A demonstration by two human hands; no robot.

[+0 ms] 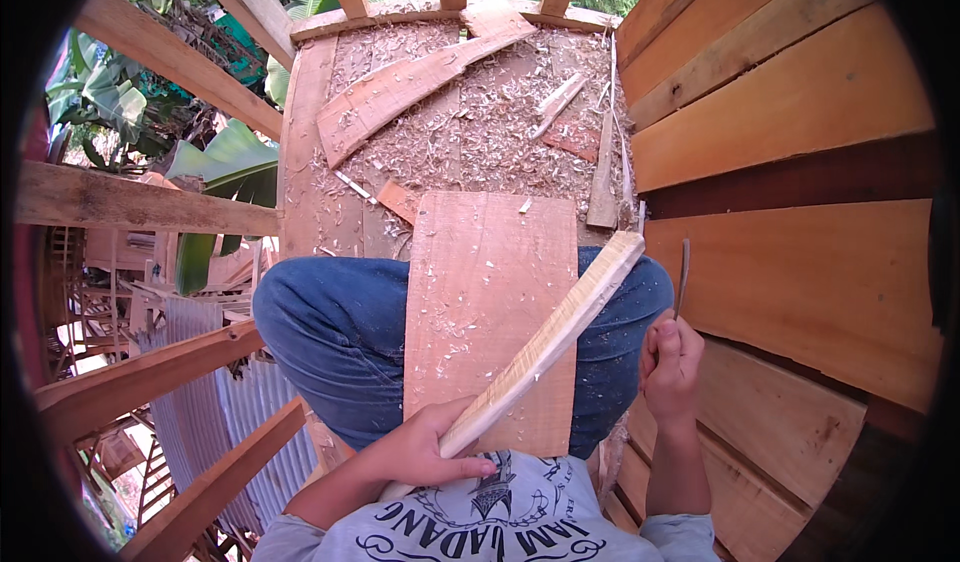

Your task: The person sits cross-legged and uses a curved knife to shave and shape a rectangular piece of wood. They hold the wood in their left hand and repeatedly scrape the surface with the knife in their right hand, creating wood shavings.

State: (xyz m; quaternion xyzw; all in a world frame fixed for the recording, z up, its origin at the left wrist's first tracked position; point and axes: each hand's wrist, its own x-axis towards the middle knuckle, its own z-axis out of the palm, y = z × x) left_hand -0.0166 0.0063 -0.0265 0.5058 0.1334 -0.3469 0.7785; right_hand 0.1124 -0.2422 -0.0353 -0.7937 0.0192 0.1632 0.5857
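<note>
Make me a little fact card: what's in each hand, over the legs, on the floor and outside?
Left hand: holds a pale, slightly curved wooden piece
Right hand: grips a thin, narrow tool
Legs: a flat board lies over them
Floor: scattered shavings, a long wooden offcut
Outside: big green leaves

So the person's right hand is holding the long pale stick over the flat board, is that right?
Not quite: the head view shows the left hand holding the long pale stick. It does pass over the flat board.
</note>
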